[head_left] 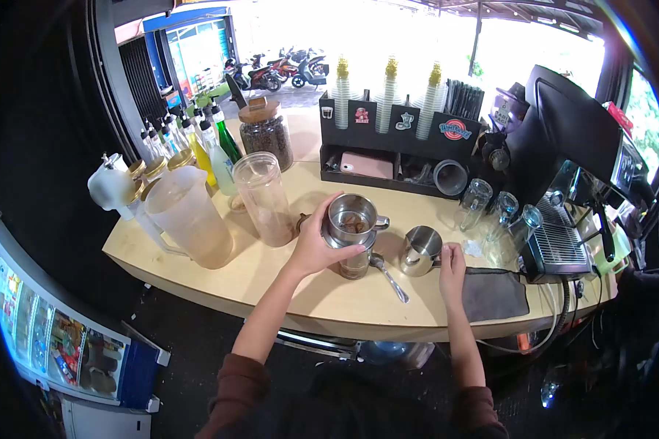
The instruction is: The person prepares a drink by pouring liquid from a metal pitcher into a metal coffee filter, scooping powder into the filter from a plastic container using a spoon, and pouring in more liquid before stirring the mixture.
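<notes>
My left hand (316, 247) is wrapped around a steel phin coffee filter (351, 235), thumb across its front and fingers behind. Some brown residue or liquid shows inside the filter's cup. Below it stands a glass (354, 269), mostly hidden by the filter and my thumb. My right hand (452, 269) is closed at the handle of a steel milk pitcher (416, 262), which stands upright on the counter to the right. Between the glass and the pitcher lies a metal spoon (392, 280).
On the wooden counter (329, 296), a plastic jug (190, 219) and a tall clear container (263, 205) stand left. Behind are a coffee bean jar (267, 139), pump bottles (216, 157) and a black cup organizer (395, 164). Glasses (476, 205), a dark mat (494, 296) and an espresso machine (564, 241) stand right.
</notes>
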A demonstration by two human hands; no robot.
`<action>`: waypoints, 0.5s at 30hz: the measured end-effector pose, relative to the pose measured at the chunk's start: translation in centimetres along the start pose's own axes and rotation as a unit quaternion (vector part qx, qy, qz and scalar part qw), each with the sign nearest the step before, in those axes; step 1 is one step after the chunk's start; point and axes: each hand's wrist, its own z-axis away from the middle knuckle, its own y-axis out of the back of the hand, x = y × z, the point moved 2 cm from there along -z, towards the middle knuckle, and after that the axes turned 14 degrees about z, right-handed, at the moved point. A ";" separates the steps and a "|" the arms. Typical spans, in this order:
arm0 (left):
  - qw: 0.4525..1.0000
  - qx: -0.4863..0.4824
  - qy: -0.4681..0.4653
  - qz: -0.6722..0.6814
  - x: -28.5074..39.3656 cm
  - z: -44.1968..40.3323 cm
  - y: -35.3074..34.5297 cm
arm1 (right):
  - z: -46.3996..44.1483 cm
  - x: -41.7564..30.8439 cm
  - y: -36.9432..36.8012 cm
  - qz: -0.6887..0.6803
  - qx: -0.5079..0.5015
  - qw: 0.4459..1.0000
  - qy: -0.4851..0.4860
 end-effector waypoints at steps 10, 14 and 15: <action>0.998 0.036 0.046 -0.018 -0.9 0.6 -0.6 | 0.7 -0.1 0.3 -0.110 -0.054 0.992 -0.033; 0.997 0.029 0.077 -0.009 -1.1 0.8 -0.6 | 0.8 -0.1 0.3 -0.168 -0.058 0.982 -0.063; 0.997 0.029 0.078 -0.009 -1.3 0.8 -0.5 | 0.8 -0.4 0.4 -0.168 -0.059 0.982 -0.064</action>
